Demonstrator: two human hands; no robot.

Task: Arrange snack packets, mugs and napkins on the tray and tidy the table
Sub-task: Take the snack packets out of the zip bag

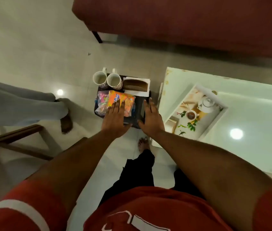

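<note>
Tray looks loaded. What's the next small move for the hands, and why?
Probably slide the left hand off the orange packet to the tray's left edge. Both mugs, the napkin holder and the pink packet already sit on the tray, and the right hand lies flat at its right edge; neither hand grips anything yet.

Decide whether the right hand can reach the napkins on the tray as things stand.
Probably yes: the right hand rests open on a bare part of the tray, and the napkins lie just beyond its fingertips, nothing between.

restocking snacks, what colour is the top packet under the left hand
The top packet is orange; the head view shows it best.
</note>
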